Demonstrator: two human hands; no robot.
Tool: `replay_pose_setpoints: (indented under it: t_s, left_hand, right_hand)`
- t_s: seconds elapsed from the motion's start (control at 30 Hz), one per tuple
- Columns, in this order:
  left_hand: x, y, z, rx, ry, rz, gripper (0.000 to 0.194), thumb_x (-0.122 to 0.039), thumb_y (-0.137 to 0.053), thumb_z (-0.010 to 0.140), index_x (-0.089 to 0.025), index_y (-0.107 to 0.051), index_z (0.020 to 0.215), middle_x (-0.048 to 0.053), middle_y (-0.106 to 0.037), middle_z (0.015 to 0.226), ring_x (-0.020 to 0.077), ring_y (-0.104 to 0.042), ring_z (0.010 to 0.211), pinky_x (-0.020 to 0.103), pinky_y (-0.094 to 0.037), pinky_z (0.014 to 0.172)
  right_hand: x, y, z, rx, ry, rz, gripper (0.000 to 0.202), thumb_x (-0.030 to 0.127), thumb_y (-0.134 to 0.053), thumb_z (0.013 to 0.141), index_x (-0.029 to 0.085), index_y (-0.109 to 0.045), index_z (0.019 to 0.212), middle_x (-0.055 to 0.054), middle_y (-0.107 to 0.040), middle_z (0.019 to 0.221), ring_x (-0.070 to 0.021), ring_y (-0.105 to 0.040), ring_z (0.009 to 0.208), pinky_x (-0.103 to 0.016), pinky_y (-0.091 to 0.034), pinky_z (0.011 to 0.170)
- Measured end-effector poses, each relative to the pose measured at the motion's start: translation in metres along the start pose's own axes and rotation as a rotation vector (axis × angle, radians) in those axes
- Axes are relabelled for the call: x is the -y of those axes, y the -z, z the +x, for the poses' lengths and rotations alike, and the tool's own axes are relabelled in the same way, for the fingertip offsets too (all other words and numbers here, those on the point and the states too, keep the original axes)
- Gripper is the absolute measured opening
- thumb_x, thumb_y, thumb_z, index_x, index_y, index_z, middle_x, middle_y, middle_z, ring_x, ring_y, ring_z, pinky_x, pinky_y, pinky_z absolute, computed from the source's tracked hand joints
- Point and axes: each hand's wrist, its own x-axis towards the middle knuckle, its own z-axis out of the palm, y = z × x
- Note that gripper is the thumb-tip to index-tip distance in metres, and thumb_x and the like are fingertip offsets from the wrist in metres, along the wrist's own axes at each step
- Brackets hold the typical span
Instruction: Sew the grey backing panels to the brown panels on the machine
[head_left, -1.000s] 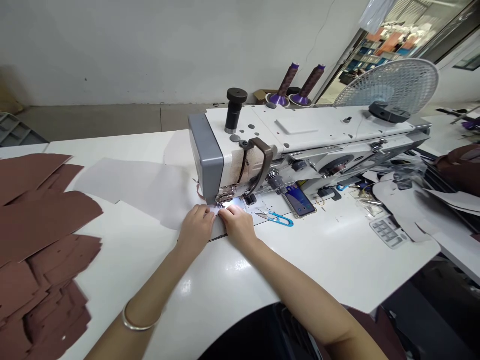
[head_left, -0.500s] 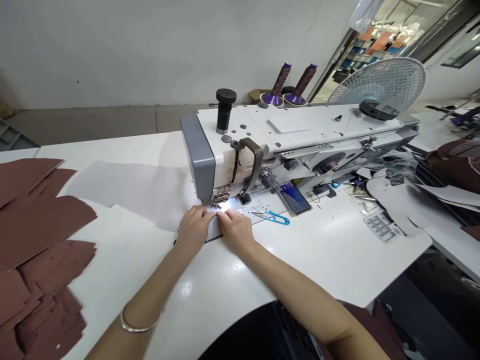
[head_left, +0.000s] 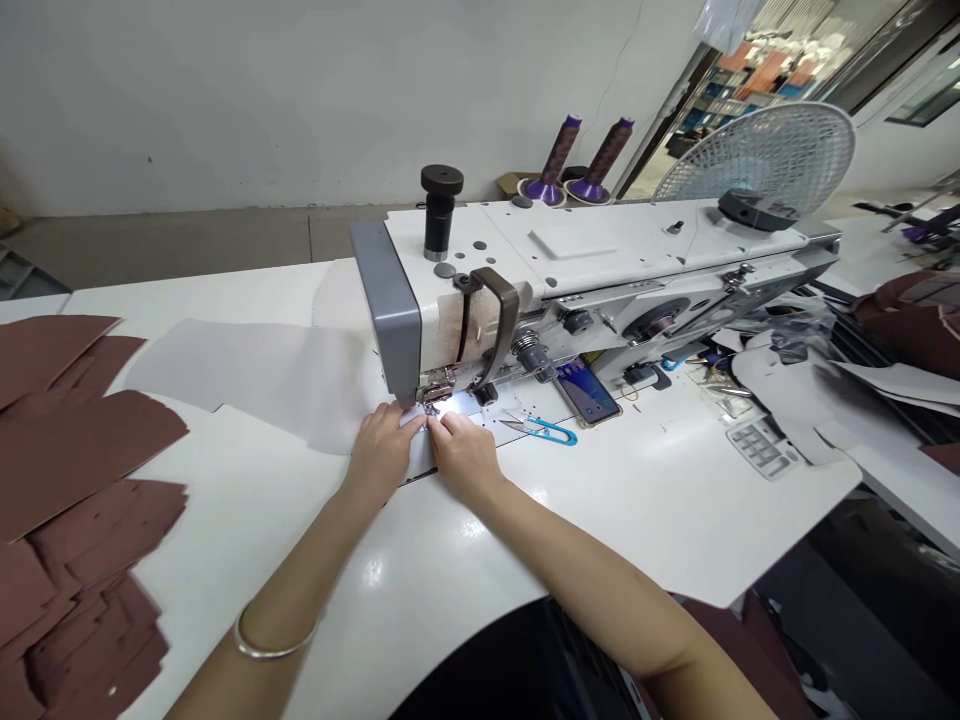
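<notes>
Head view: brown cut panels (head_left: pixel 90 455) lie left on the white surface (head_left: pixel 247 500). The left hand (head_left: pixel 379 455) and right hand (head_left: pixel 466 460) nearly meet, fingers bent, at the sewing machine's (head_left: pixel 637 265) presser foot (head_left: pixel 430 407); whether either grip pinches anything cannot be told, any workpiece being hidden. Best guide evenly, fingertips clear. Blue-handled thread snips (head_left: pixel 553 431) lie near a smartphone (head_left: pixel 589 392), its screen unreadable; no brand legible.

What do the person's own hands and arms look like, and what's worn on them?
The left hand and right hand are both ungloved. A thin, rounded, silver-coloured bangle circles the left forearm. The right forearm shows no jewellery, and no sleeve shows on either arm. Any rings are too small to tell.
</notes>
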Motion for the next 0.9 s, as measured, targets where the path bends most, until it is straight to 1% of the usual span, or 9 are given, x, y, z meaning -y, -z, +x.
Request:
replay_pose_setpoints:
  t_s: [0.33,0.53,0.6,0.67,0.73,0.8,0.83,0.87,0.9]
  left_hand:
    - [0.004,0.001,0.005,0.002,0.031,0.027,0.035,-0.015,-0.038,0.087,-0.025,-0.068,0.104,0.008,-0.062,0.087,0.0231,-0.051,0.084,0.034,-0.041,0.070]
    - [0.003,0.000,0.006,-0.005,0.017,0.036,0.033,-0.013,-0.041,0.086,-0.025,-0.067,0.103,0.008,-0.064,0.088,0.0238,-0.052,0.085,0.035,-0.042,0.070]
    - [0.002,0.002,0.006,0.002,0.008,0.038,0.033,-0.011,-0.042,0.085,-0.025,-0.066,0.103,0.009,-0.065,0.090,0.0241,-0.053,0.086,0.036,-0.043,0.071]
    - [0.003,0.007,0.007,0.014,-0.037,0.056,0.034,-0.009,-0.043,0.084,-0.025,-0.065,0.103,0.009,-0.066,0.093,0.0255,-0.054,0.094,0.041,-0.043,0.079]
    - [0.010,0.016,0.008,0.006,-0.078,0.121,0.033,-0.007,-0.043,0.083,-0.023,-0.064,0.102,0.011,-0.065,0.099,0.0286,-0.051,0.109,0.050,-0.037,0.094]
    - [0.026,0.029,0.010,-0.027,-0.047,0.229,0.031,-0.006,-0.042,0.083,-0.019,-0.063,0.101,0.013,-0.063,0.107,0.0324,-0.042,0.122,0.060,-0.025,0.102]
    - [0.036,0.037,0.012,-0.046,0.000,0.278,0.031,-0.006,-0.041,0.083,-0.018,-0.062,0.101,0.014,-0.062,0.110,0.0331,-0.040,0.124,0.062,-0.023,0.102]
    - [0.048,0.045,0.014,-0.053,0.053,0.313,0.031,-0.006,-0.039,0.083,-0.016,-0.062,0.102,0.014,-0.062,0.111,0.0329,-0.041,0.123,0.061,-0.027,0.100]
    - [0.061,0.055,0.017,-0.048,0.102,0.332,0.032,-0.006,-0.038,0.083,-0.016,-0.061,0.103,0.012,-0.062,0.110,0.0312,-0.046,0.118,0.057,-0.033,0.097]
  right_hand:
    - [0.001,0.000,0.000,-0.033,-0.007,-0.009,0.026,0.020,-0.035,0.097,0.019,-0.061,0.104,-0.006,-0.059,0.084,-0.0160,-0.048,0.074,-0.029,-0.020,0.054]
    - [0.002,0.001,0.001,-0.022,-0.015,-0.013,0.026,0.021,-0.035,0.097,0.019,-0.060,0.103,-0.005,-0.058,0.085,-0.0161,-0.048,0.074,-0.029,-0.022,0.054]
    - [0.003,0.002,0.001,-0.011,-0.023,-0.011,0.026,0.020,-0.035,0.097,0.019,-0.060,0.102,-0.006,-0.059,0.086,-0.0161,-0.049,0.074,-0.028,-0.023,0.054]
    - [0.003,0.003,0.001,-0.003,-0.025,-0.010,0.025,0.019,-0.035,0.096,0.019,-0.060,0.101,-0.006,-0.059,0.086,-0.0160,-0.049,0.075,-0.027,-0.023,0.055]
    - [0.003,0.003,0.001,0.001,-0.018,-0.009,0.024,0.019,-0.036,0.096,0.019,-0.059,0.099,-0.006,-0.059,0.087,-0.0159,-0.049,0.075,-0.027,-0.023,0.055]
    - [0.003,0.003,0.001,0.010,-0.014,-0.007,0.023,0.018,-0.037,0.095,0.019,-0.059,0.098,-0.006,-0.059,0.088,-0.0159,-0.050,0.076,-0.027,-0.023,0.054]
    - [0.003,0.003,0.001,0.015,-0.013,-0.004,0.022,0.017,-0.037,0.095,0.019,-0.059,0.098,-0.006,-0.058,0.088,-0.0159,-0.050,0.076,-0.027,-0.024,0.055]
    - [0.002,0.003,0.002,0.021,-0.015,-0.001,0.021,0.016,-0.038,0.094,0.019,-0.058,0.097,-0.006,-0.058,0.089,-0.0160,-0.050,0.077,-0.027,-0.025,0.055]
    - [0.002,0.003,0.002,0.026,-0.017,0.004,0.020,0.016,-0.039,0.093,0.019,-0.058,0.097,-0.006,-0.058,0.090,-0.0162,-0.050,0.078,-0.027,-0.026,0.056]
